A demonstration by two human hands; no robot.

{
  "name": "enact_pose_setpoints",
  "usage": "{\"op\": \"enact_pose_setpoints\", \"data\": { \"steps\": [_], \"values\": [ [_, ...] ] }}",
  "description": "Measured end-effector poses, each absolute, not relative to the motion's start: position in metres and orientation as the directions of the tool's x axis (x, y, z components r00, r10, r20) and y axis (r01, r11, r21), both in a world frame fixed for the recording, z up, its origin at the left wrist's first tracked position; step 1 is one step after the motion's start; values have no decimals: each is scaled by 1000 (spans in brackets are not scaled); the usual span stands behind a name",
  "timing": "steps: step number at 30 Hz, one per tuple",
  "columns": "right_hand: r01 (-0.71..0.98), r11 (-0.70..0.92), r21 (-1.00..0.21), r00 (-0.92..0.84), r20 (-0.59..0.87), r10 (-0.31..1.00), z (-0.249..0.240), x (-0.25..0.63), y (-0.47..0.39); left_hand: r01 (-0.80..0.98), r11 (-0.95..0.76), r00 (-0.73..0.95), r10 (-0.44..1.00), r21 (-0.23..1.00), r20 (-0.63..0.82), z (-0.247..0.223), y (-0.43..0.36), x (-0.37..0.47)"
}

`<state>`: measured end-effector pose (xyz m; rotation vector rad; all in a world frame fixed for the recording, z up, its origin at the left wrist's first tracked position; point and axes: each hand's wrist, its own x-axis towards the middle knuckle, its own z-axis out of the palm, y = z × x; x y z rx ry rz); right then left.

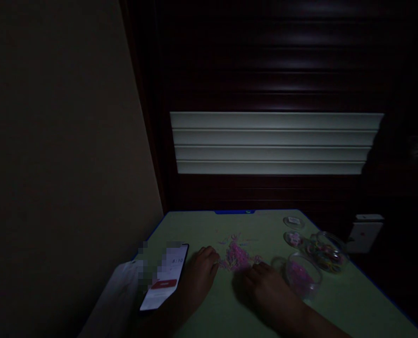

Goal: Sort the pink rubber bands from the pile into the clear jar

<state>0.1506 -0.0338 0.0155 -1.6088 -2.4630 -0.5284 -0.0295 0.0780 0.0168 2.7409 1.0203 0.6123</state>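
Observation:
A loose pile of small pink and pale rubber bands (236, 256) lies on the green tabletop (223, 305) between my hands. My left hand (202, 268) rests at the pile's left edge. Its fingers are curled together, and whatever is between them is too dark to make out. At the lower right edge of the pile, my right hand (267, 286) has its fingers bent down and pressed together; their tips are partly hidden. Just right of this hand stands a clear round tub (316, 286) with pink bands inside.
A second clear tub (341, 267) holds multicoloured bands. Near it lie a clear lid (300, 224) with a label and a small disc of pink pieces (294, 239). A lit phone (165, 279) lies left of my left hand. A wall (71, 164) borders the left side.

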Motion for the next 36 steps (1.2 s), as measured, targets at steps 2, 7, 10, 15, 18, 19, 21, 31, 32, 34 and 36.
{"op": "enact_pose_setpoints", "data": {
  "steps": [2,7,10,15,18,19,21,31,32,34,36],
  "values": [
    [915,359,185,-402,322,857,16,150,-31,608,-754,692,657,250,299,21,80,-27],
    [943,317,98,-331,344,879,15,150,-32,653,-730,695,684,201,223,28,84,-21],
    [956,291,49,-286,387,877,15,151,-37,680,-713,678,700,172,225,23,83,-19],
    [965,261,-26,-218,475,853,14,159,-41,665,-745,720,660,61,211,13,80,-22],
    [964,247,-100,-170,483,859,15,163,-41,663,-741,711,667,102,222,15,79,-26],
    [966,235,-112,-156,473,867,17,163,-41,665,-738,708,671,112,221,17,79,-26],
    [973,205,-111,-137,437,889,20,163,-42,670,-733,701,678,121,221,20,79,-28],
    [963,242,-117,-184,370,910,18,161,-43,683,-724,705,688,101,172,22,82,-29],
    [964,240,-115,-182,376,909,17,162,-44,681,-725,706,687,100,173,21,83,-29],
    [966,234,-109,-177,380,908,17,163,-44,674,-731,708,680,108,189,20,84,-29],
    [966,236,-108,-180,375,909,18,163,-45,663,-739,710,672,123,213,18,85,-30]
  ]
}}
